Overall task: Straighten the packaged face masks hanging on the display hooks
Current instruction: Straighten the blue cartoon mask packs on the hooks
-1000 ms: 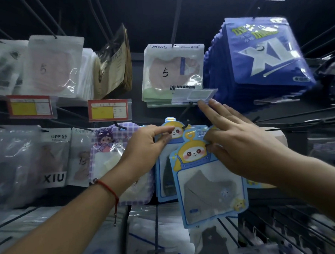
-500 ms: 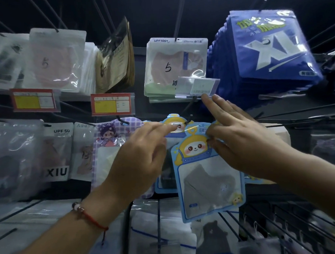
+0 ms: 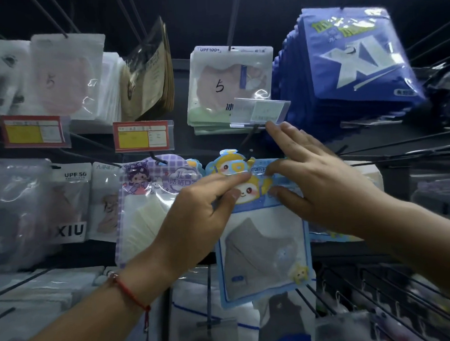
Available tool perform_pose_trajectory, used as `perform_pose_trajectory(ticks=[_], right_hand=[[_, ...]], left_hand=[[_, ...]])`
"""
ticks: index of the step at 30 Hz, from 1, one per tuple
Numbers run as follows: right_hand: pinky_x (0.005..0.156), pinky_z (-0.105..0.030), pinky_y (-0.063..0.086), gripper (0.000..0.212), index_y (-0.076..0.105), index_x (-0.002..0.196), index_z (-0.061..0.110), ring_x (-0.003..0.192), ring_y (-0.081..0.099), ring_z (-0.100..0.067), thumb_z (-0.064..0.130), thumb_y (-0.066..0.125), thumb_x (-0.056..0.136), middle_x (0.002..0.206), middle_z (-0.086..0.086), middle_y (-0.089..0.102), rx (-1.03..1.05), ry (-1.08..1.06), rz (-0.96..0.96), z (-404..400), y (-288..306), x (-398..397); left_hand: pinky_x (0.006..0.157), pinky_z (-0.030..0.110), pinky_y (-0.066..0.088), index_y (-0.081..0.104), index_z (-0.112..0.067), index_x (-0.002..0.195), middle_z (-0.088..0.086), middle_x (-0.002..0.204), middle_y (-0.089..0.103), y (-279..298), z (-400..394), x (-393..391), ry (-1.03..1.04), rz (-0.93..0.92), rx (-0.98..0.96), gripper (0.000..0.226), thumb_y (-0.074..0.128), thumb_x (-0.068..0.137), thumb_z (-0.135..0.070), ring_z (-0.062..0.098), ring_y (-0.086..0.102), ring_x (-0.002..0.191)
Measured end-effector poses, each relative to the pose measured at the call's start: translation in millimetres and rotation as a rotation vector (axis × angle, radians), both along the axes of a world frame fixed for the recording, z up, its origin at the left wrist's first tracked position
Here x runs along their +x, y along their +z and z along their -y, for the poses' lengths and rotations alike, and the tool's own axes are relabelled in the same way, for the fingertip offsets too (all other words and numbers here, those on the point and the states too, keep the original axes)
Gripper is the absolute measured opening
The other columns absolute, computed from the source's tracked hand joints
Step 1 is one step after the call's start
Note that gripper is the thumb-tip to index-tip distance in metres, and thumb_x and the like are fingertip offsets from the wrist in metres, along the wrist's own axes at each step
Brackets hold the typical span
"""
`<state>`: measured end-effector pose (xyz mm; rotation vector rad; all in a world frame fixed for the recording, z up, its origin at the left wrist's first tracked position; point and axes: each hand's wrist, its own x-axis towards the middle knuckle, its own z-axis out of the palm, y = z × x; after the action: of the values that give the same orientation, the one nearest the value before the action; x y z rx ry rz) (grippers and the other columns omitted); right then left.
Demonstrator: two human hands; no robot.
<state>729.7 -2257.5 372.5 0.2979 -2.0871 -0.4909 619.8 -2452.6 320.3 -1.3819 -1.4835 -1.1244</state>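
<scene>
Both hands had closed in on the blue pack (image 3: 263,235): the left hand (image 3: 195,223) pinched its cartoon header, the right hand (image 3: 322,189) pressed it with spread fingers. It hung tilted below its hook (image 3: 249,157), not yet straightened; neighbouring packs looked untouched.

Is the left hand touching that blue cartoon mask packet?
Touching. In the head view, the left hand pinches the top of the blue cartoon mask packet, its index finger and thumb lying on the cartoon face with no gap.
</scene>
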Motion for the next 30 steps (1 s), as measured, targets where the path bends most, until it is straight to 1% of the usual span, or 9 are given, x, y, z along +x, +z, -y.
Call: perform_pose_trajectory(ticks=[2,6,11,13,17,20,22,25,30], right_hand=[[0.12,-0.04,0.013,0.041,0.066,0.117,0.02,0.15,0.012,-0.03,0.042,0.047,0.089,0.163,-0.011,0.014,0.002,-0.022,0.008,-2,1,3],[0.119,-0.038,0.011,0.049,0.059,0.132,0.021,0.151,0.008,-0.026,0.043,0.047,0.089,0.164,-0.007,0.009,0.02,-0.051,0.02,-5,1,6],[0.118,-0.035,0.009,0.062,0.045,0.145,0.018,0.15,0.01,-0.023,0.044,0.049,0.088,0.163,-0.006,0.015,0.038,-0.089,0.005,-8,3,9],[0.118,-0.033,0.006,0.065,0.041,0.148,0.019,0.15,0.007,-0.02,0.043,0.048,0.088,0.162,-0.004,0.014,0.041,-0.098,0.012,-7,4,11],[0.117,-0.035,0.003,0.066,0.038,0.149,0.019,0.149,0.007,-0.019,0.044,0.047,0.089,0.162,-0.004,0.013,0.057,-0.106,0.011,-5,4,14],[0.117,-0.032,0.001,0.067,0.035,0.151,0.02,0.15,0.003,-0.017,0.045,0.046,0.09,0.163,-0.002,0.009,0.047,-0.105,0.029,-4,4,13],[0.117,-0.03,-0.001,0.067,0.035,0.151,0.021,0.15,0.002,-0.016,0.046,0.045,0.09,0.163,-0.002,0.007,0.042,-0.102,0.036,-4,3,12],[0.117,-0.029,-0.001,0.066,0.035,0.151,0.021,0.151,0.001,-0.016,0.046,0.046,0.09,0.164,-0.001,0.007,0.034,-0.09,0.04,-4,3,13],[0.117,-0.032,0.004,0.064,0.038,0.15,0.018,0.15,0.009,-0.021,0.041,0.054,0.092,0.162,-0.007,0.018,0.009,-0.095,0.046,-6,-3,12]], left_hand=[[0.097,0.015,0.046,0.066,-0.023,0.127,-0.024,0.117,0.063,2,1,-3,-0.022,0.043,0.019,0.033,0.06,0.098,-0.009,-0.007,0.06,0.112],[0.092,0.008,0.043,0.065,-0.026,0.123,-0.025,0.114,0.063,9,3,-3,-0.042,0.048,0.048,0.034,0.062,0.097,-0.005,-0.01,0.06,0.108],[0.091,0.022,0.05,0.066,-0.023,0.127,-0.012,0.11,0.07,24,5,-8,-0.048,0.034,0.034,0.032,0.059,0.099,-0.008,0.002,0.063,0.107],[0.09,0.025,0.052,0.066,-0.021,0.128,-0.014,0.109,0.07,30,5,-10,-0.045,0.07,0.038,0.032,0.058,0.099,-0.009,0.002,0.064,0.105],[0.088,0.027,0.055,0.068,-0.02,0.126,-0.022,0.108,0.068,40,0,-16,-0.007,0.119,0.066,0.031,0.06,0.098,-0.009,-0.001,0.065,0.101],[0.09,0.028,0.056,0.068,-0.018,0.126,-0.02,0.111,0.068,43,-4,-19,-0.015,0.153,0.078,0.03,0.061,0.098,-0.01,-0.001,0.065,0.103],[0.09,0.025,0.055,0.069,-0.018,0.125,-0.018,0.111,0.069,44,-7,-18,-0.023,0.158,0.087,0.03,0.061,0.098,-0.009,-0.002,0.065,0.103],[0.089,0.021,0.053,0.07,-0.021,0.123,-0.023,0.107,0.068,46,-12,-18,0.018,0.158,0.085,0.03,0.061,0.097,-0.01,-0.006,0.065,0.101],[0.088,0.038,0.054,0.068,-0.03,0.126,-0.007,0.109,0.071,42,-14,-37,0.2,0.141,-0.03,0.032,0.06,0.098,-0.018,0.01,0.065,0.098]])
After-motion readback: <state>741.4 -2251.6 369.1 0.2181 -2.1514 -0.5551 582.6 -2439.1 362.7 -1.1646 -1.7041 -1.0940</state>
